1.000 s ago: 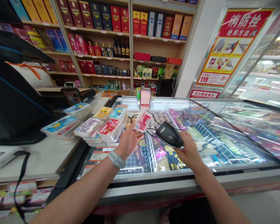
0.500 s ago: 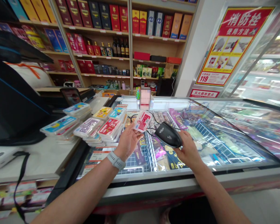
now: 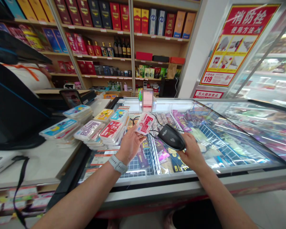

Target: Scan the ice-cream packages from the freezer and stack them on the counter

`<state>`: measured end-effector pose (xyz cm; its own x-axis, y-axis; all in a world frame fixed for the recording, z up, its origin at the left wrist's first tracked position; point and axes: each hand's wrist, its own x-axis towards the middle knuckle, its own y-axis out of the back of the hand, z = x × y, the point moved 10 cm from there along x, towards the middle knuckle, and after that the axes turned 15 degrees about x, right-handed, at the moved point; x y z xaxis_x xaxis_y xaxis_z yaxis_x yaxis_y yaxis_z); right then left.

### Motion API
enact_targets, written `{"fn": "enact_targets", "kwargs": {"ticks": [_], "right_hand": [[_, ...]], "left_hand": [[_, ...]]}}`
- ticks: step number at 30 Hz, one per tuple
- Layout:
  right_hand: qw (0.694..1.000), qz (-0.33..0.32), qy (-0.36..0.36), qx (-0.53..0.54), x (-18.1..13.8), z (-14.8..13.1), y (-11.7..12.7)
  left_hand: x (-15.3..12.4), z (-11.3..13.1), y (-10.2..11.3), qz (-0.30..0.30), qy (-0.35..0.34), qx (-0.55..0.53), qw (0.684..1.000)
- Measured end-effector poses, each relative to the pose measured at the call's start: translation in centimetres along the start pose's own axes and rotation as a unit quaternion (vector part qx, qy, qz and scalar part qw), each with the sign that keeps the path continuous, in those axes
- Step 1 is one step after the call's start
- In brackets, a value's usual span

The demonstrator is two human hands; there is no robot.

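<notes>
My left hand (image 3: 130, 144) holds up a small clear plastic pack with a red and white label (image 3: 145, 123), fingers curled under it. A grey watch sits on that wrist. My right hand (image 3: 192, 152) grips a black barcode scanner (image 3: 171, 137), whose front end points at the pack from close by. A thin black cable runs from the scanner across the freezer's glass lid (image 3: 228, 143). Both hands hover above the lid. Left of the pack lie stacks of similar packs (image 3: 90, 128) with red, purple, blue and yellow labels.
A chest freezer with sliding glass lids (image 3: 252, 127) and a grey front rim (image 3: 181, 187) stands before me. A dark register screen (image 3: 11, 108) rises on the white counter (image 3: 43, 162) at left. Shelves of boxed bottles (image 3: 119, 31) line the back wall. A red poster (image 3: 235, 44) hangs at right.
Both hands keep their grip and pose. The scanner has crept slightly left, toward the pack; the view has tilted a little.
</notes>
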<state>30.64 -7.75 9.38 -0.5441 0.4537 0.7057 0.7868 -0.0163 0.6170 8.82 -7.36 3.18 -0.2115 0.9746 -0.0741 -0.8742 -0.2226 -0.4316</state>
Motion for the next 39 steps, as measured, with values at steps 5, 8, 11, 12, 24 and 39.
{"fn": "enact_targets", "kwargs": {"ticks": [5, 8, 11, 12, 24, 39], "right_hand": [[1.0, -0.004, 0.01, 0.005, 0.0, -0.1, -0.1], [1.0, -0.003, 0.014, 0.002, 0.0, -0.2, -0.1], [1.0, -0.001, 0.01, 0.0, 0.0, 0.0, -0.1], [1.0, 0.002, 0.007, -0.001, 0.0, 0.0, -0.1], [1.0, 0.012, 0.012, -0.009, -0.2, 0.2, 0.0], [0.998, 0.036, 0.023, -0.037, 0.1, -0.3, 0.3]], "left_hand": [[-0.1, 0.2, 0.0, 0.007, -0.004, -0.008, 1.0], [0.0, 0.2, 0.0, 0.002, -0.004, -0.009, 1.0], [0.0, 0.2, -0.1, -0.006, -0.008, -0.007, 1.0], [0.0, 0.2, -0.1, -0.005, -0.011, -0.006, 1.0], [-4.5, 11.7, 1.7, 0.141, -0.293, 0.402, 0.856], [-1.4, 14.5, 6.4, 0.266, -0.188, 0.792, 0.517]]}}
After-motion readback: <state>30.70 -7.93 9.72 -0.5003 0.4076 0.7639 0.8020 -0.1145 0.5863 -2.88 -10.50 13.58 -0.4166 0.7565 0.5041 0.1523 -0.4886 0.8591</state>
